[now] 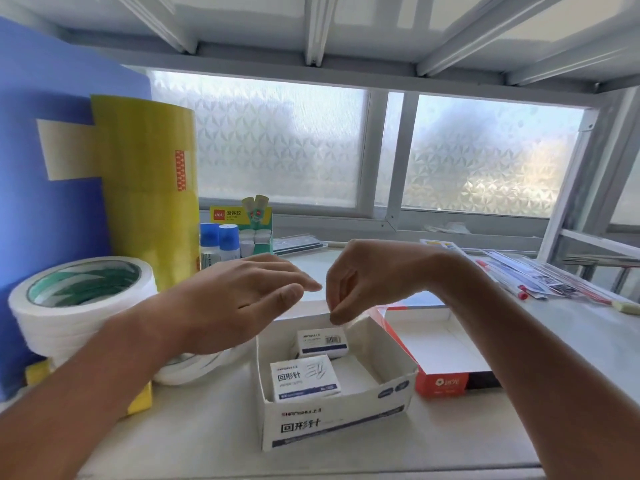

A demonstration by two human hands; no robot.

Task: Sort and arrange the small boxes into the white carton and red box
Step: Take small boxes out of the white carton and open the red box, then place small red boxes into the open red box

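The white carton (332,424) stands open on the shelf in front of me. Two small white paper-clip boxes lie inside it: one (304,375) at the near left, another (322,341) at the far middle. Right beside it sits the red box (440,386), its white inside showing nothing. My left hand (239,303) hovers flat over the carton's far left corner, fingers straight, holding nothing. My right hand (360,278) hangs above the carton's back wall with fingers curled downward; nothing shows in its grip.
White tape rolls (79,306) and tall yellow tape rolls (149,188) stand at the left. Glue bottles (221,244) and a glue-stick display (252,226) sit behind. Packaged pens (540,278) lie at the right. A frosted window backs the shelf.
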